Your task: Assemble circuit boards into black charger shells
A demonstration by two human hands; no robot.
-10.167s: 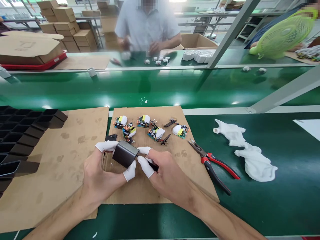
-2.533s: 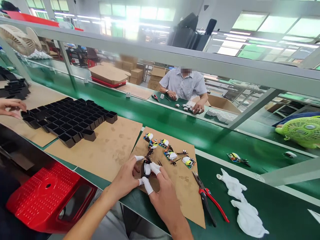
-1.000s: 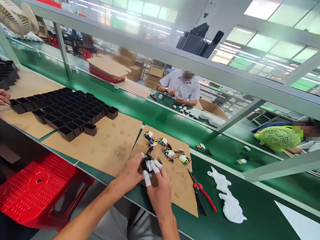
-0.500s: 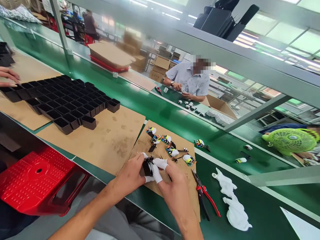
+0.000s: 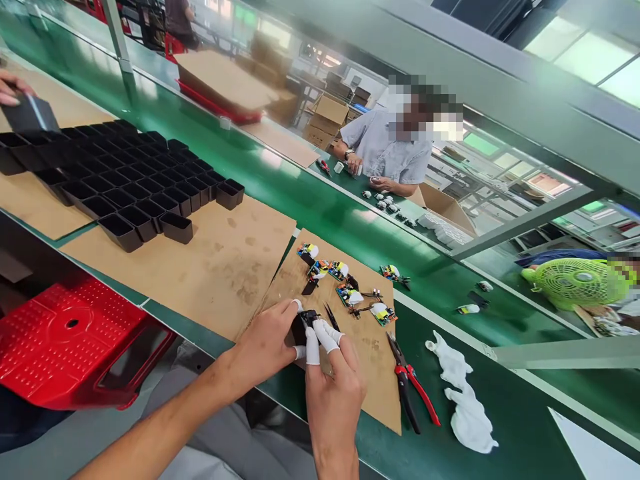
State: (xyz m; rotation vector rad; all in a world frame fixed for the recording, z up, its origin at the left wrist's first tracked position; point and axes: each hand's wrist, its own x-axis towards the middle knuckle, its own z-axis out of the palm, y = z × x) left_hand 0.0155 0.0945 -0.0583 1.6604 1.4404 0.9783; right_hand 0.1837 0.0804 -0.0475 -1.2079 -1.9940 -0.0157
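A black casing (image 5: 299, 331) is sitting between the two hands, over the cardboard (image 5: 376, 383) on the bench (image 5: 417, 460). Working it well is probably calling for a steady left grip and light, even right-finger pressure. The left hand (image 5: 265, 339) is holding it between finger and thumb; the right hand (image 5: 334, 383) is bunching its fingertips against the casing, but whether they are pinching a part is hard to tell. Circuit boards (image 5: 349, 295) are lying beyond.

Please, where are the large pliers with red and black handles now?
In the head view, the pliers lie right of the right hand, across the right edge of the cardboard, beside the white cloth.
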